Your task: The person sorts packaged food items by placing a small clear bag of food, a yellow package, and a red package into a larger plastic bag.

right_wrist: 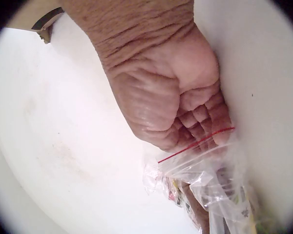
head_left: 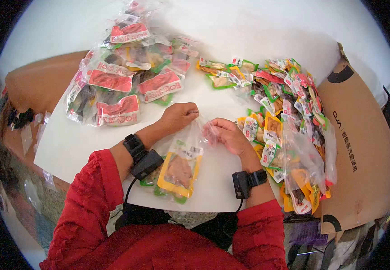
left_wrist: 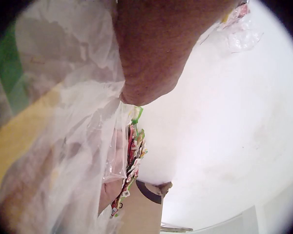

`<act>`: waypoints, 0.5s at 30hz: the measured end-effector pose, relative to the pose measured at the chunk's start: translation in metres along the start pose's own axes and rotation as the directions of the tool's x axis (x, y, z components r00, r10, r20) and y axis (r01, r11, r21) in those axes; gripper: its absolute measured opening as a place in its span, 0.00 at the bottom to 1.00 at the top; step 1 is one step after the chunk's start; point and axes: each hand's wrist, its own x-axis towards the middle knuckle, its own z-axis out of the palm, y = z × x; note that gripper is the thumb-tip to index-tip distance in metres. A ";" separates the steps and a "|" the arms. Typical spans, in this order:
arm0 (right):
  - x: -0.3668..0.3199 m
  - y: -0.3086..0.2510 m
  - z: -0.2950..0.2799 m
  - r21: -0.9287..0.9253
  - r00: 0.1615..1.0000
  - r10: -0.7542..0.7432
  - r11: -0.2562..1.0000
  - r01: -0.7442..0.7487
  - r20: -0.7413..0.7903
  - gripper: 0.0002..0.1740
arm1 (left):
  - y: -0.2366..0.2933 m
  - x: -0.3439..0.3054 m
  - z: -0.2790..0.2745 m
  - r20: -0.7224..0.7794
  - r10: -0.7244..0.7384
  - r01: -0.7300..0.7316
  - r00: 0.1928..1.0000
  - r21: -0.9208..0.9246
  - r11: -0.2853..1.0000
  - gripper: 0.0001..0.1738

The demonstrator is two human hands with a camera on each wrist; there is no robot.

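Observation:
A clear zip bag (head_left: pixel 195 135) hangs between both hands over the front of the white table, a red strip along its mouth in the right wrist view. Inside it are several food packets; the front one, a yellow-edged packet (head_left: pixel 180 173), shows a brown piece. At the bag's top left corner, my left hand (head_left: pixel 180 116) grips the plastic with curled fingers. My right hand (head_left: pixel 230 135) pinches the other side of the mouth between thumb and fingers. In the left wrist view the bag's film (left_wrist: pixel 83 112) covers much of the picture.
Filled clear bags with red labels (head_left: pixel 111 78) are heaped at the back left of the table (head_left: pixel 222 175). A large pile of loose food packets (head_left: pixel 289 96) lies on the right. Beyond it stands a brown cardboard box (head_left: pixel 361 148); more cardboard (head_left: pixel 46 83) is at the left.

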 end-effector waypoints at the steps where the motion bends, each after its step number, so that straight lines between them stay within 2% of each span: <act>1: 0.000 0.000 0.000 -0.015 1.000 -0.004 1.000 0.004 0.003 0.14 | -0.001 0.000 0.001 -0.005 -0.002 0.002 1.000 -0.001 1.000 0.10; 9: -0.002 0.003 -0.004 -0.024 0.999 -0.038 0.999 0.037 -0.013 0.15 | -0.002 0.001 0.002 -0.023 0.038 -0.037 0.999 0.028 0.999 0.10; 11: 0.000 0.004 -0.004 -0.017 1.000 -0.010 1.000 0.010 0.020 0.13 | -0.003 0.001 0.004 -0.004 0.058 -0.058 0.998 0.015 0.998 0.09; 13: -0.002 0.003 -0.003 -0.008 1.000 0.001 1.000 -0.001 -0.019 0.12 | -0.005 0.002 0.004 -0.003 0.078 -0.078 0.997 0.009 0.997 0.09; 15: -0.001 0.004 -0.005 0.044 0.999 -0.014 0.999 0.012 0.033 0.12 | -0.005 0.001 0.004 -0.025 0.064 -0.064 0.998 -0.018 0.998 0.09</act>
